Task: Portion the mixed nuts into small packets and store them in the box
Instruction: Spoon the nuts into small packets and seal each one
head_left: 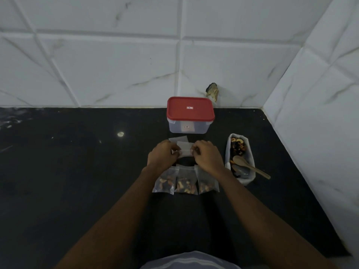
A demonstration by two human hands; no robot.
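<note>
My left hand (162,153) and my right hand (207,154) both pinch an empty clear packet (184,149) by its two ends, just above the black counter. Another empty packet (177,139) lies behind it. Three filled packets of mixed nuts (185,182) lie in a row under my wrists. The clear box (189,127) with its red lid (190,108) on stands behind, by the wall. To the right, a white tray of mixed nuts (238,147) holds a wooden spoon (249,166).
The black counter (77,171) meets a white tiled wall at the back and on the right. A broken patch in the tile (213,91) shows just behind the box. The spoon handle sticks out over the tray's right rim.
</note>
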